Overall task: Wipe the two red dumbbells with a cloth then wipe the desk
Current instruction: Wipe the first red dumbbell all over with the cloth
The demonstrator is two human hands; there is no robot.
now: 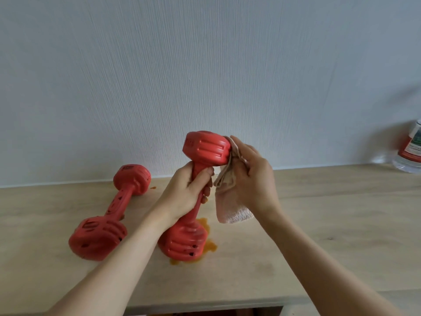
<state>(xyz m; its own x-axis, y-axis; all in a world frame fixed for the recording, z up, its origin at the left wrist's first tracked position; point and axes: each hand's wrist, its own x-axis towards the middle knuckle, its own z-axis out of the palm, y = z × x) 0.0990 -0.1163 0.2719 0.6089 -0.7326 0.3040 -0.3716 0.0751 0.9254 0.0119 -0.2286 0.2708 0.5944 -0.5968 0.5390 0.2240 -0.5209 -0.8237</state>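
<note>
My left hand (189, 190) grips the handle of a red dumbbell (205, 148), which stands tilted with its lower head (182, 245) resting on the wooden desk (319, 213). My right hand (252, 172) holds a pale pink cloth (230, 201) and presses it against the right side of the dumbbell's upper head. The cloth's loose end hangs down beside the handle. A second red dumbbell (109, 213) lies flat on the desk to the left, untouched.
An orange stain (205, 247) spreads on the desk under and around the held dumbbell's lower head, with a small spot (153, 187) near the other dumbbell. A clear bottle with a red label (410, 149) stands at the far right. A white wall rises behind.
</note>
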